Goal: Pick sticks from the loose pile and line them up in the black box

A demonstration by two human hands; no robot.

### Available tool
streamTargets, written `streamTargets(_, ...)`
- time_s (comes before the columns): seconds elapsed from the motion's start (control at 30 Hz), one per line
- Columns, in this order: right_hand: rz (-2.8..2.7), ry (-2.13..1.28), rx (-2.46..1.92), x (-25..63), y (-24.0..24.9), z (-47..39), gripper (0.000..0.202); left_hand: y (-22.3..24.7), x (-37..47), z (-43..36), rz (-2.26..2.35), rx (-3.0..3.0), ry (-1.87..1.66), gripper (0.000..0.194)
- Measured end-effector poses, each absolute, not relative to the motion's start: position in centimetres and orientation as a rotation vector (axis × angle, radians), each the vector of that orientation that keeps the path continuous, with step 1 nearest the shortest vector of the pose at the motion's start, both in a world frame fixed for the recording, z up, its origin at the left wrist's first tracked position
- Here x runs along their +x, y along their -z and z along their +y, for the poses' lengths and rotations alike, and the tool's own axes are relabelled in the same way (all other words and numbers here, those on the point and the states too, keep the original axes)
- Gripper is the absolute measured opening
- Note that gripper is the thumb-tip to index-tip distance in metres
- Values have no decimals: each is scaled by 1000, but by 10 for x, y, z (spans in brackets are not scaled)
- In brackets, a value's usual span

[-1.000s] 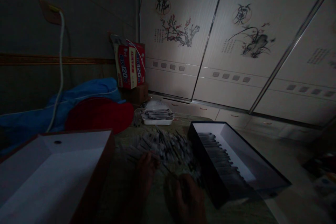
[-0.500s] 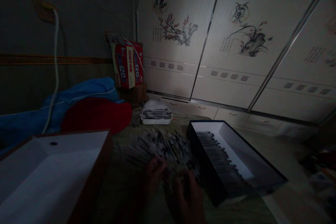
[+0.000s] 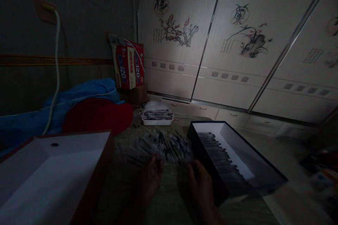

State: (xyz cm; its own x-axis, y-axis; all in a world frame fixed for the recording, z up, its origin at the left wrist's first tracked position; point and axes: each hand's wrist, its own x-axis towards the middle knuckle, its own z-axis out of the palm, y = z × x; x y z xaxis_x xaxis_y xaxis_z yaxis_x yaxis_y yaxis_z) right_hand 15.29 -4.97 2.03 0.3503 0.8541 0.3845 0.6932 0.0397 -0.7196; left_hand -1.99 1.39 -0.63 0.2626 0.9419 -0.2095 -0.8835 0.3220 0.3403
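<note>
In the dim head view, my left hand (image 3: 151, 179) is at the near edge of a loose pile of thin, dark, pen-like sticks (image 3: 169, 146), several seemingly in clear sleeves. Its fingers are curled together; what they hold, if anything, is too dark to make out. My right hand (image 3: 202, 182) is to the right, beside the dark box (image 3: 210, 172). Its thumb and forefinger are bent close together, and I cannot make out what is between them. Inside that box, similar sticks (image 3: 218, 153) lie side by side in a row along the left part.
A large white-lined box (image 3: 105, 154) stands at the left. Behind the pile is a white tray (image 3: 157, 122) of similar sticks. Red cloth (image 3: 97, 116), blue cloth (image 3: 87, 88) and a red carton (image 3: 129, 65) are at the back left. Sliding cabinet doors (image 3: 179, 81) rise behind.
My hands have moved apart: the right one shifted right and slightly up toward the dark box, the left one slightly left. The pile and boxes look the same.
</note>
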Motion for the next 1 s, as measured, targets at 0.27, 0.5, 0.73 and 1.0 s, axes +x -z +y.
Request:
streamTargets(0.27, -1906, -22, -2029, 152, -23, -13, 24, -14, -10, 9, 661, 215, -1266, 15)
streamTargets(0.5, -1982, 25, -2025, 146, -13, 0, 25, -11, -7, 11, 724, 295, -1273, 9)
streamTargets(0.73, -1878, -45, -1960, 146, -20, -8, 23, -9, -5, 12, 705, 401, -1300, 18)
streamTargets(1.0, -1261, -611, -1347, 119, -22, -46, 17, -5, -3, 10, 712, 526, -1248, 28)
